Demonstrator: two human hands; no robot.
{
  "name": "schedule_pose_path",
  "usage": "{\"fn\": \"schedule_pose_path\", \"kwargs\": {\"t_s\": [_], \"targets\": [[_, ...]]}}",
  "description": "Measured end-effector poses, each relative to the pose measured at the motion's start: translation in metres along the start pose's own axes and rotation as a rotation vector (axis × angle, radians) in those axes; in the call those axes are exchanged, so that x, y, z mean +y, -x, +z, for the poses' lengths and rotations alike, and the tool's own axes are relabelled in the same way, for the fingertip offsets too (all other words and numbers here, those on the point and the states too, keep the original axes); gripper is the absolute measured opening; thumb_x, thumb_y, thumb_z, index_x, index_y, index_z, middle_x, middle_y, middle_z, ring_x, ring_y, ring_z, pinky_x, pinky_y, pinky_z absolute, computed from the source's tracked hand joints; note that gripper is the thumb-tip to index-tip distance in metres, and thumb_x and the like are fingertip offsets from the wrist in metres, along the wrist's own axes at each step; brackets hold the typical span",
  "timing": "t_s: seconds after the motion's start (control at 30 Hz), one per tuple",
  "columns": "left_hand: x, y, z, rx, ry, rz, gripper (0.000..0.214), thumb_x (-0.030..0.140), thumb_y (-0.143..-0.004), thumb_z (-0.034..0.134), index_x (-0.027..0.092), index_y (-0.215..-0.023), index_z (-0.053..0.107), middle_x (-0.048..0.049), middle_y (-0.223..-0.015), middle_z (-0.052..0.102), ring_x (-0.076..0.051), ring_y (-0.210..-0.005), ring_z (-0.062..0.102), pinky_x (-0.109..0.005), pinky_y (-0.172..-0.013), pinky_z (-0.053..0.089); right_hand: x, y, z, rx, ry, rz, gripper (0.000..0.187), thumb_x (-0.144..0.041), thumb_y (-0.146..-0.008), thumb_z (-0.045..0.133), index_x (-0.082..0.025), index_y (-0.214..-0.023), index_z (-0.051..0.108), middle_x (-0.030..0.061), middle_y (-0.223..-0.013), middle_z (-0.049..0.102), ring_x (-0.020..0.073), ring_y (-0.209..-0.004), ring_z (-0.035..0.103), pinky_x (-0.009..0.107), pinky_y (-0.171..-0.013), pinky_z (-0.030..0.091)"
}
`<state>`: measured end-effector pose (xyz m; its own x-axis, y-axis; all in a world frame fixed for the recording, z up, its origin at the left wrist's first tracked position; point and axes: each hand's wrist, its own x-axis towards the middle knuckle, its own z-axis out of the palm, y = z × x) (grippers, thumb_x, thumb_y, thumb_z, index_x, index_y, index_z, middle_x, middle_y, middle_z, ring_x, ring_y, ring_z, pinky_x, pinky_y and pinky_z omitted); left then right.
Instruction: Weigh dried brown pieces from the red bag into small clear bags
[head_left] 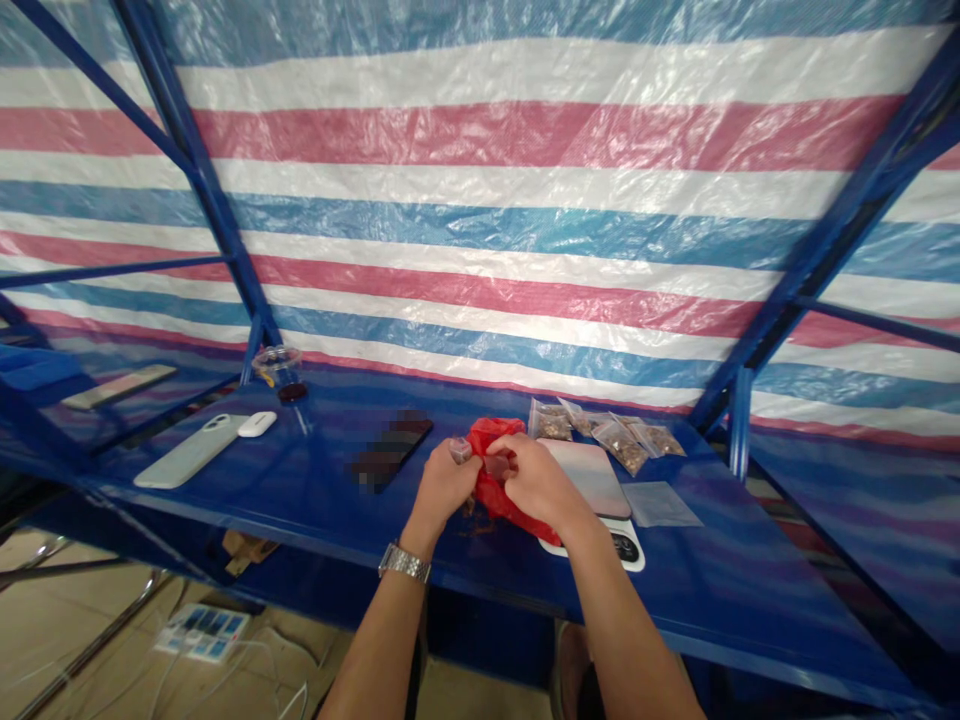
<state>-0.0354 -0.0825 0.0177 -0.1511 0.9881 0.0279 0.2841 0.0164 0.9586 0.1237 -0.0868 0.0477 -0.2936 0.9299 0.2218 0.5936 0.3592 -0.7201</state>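
Observation:
A red plastic bag point(517, 512) lies crumpled on the blue table, partly over the kitchen scale point(589, 475). My left hand point(446, 485) is closed at its left side, and a bit of a small clear plastic bag point(460, 450) sticks up from the fingers. Over the red bag, my right hand point(536, 478) has its thumb and fingers curled together by a translucent patch. What those fingertips grip is partly hidden. Brown dried crumbs point(476, 522) are scattered below my left hand.
Several filled zip bags point(622, 440) lie behind the scale, with a flat clear zip bag point(664, 503) to its right. Leftward are a dark phone point(394, 450), a white earbud case point(257, 424), a pale phone point(191, 453) and a clear cup point(279, 368). Blue frame posts point(739, 425) flank the table.

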Motion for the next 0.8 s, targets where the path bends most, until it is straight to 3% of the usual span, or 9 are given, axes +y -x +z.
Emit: {"fn": "schedule_pose_path", "kwargs": {"t_s": [0.17,0.37,0.57,0.8], "targets": [[0.007,0.004,-0.002,-0.057,0.168,-0.032,0.009,0.019,-0.07,0.064,0.02,-0.066,0.056,0.0058,-0.056,0.055,-0.011,-0.052,0.049,-0.022,-0.052,0.034,0.004,-0.002,0.003,-0.002,-0.091,0.011,0.051,0.007,-0.065,0.048,-0.015,-0.105,0.073,0.011,-0.11,0.076,0.0241,-0.103,0.071,0.035,-0.095,0.051],[0.015,0.007,-0.001,0.039,0.224,-0.029,0.011,0.015,-0.068,0.066,0.019,-0.067,0.057,0.0063,-0.058,0.056,-0.009,-0.053,0.048,-0.021,-0.053,0.035,0.004,-0.005,0.004,0.009,-0.158,0.009,0.041,0.004,-0.068,0.05,-0.018,-0.095,0.073,0.0074,-0.099,0.079,0.0226,-0.094,0.071,0.032,-0.088,0.052],[0.017,0.006,0.0,0.157,0.137,-0.082,0.011,0.009,-0.066,0.063,0.019,-0.068,0.057,0.0059,-0.058,0.057,-0.01,-0.054,0.051,-0.021,-0.054,0.036,0.005,-0.006,-0.007,0.173,-0.035,0.029,0.046,0.004,-0.067,0.047,-0.019,-0.097,0.073,0.0066,-0.098,0.075,0.0222,-0.095,0.068,0.033,-0.091,0.049],[0.02,0.007,0.0,0.095,0.152,-0.065,0.011,0.01,-0.069,0.061,0.02,-0.07,0.056,0.0062,-0.056,0.056,-0.011,-0.051,0.049,-0.022,-0.052,0.035,0.002,-0.003,-0.001,0.09,-0.046,-0.014,0.043,0.004,-0.067,0.047,-0.019,-0.091,0.074,0.0065,-0.098,0.075,0.0221,-0.095,0.068,0.034,-0.091,0.05]]}}
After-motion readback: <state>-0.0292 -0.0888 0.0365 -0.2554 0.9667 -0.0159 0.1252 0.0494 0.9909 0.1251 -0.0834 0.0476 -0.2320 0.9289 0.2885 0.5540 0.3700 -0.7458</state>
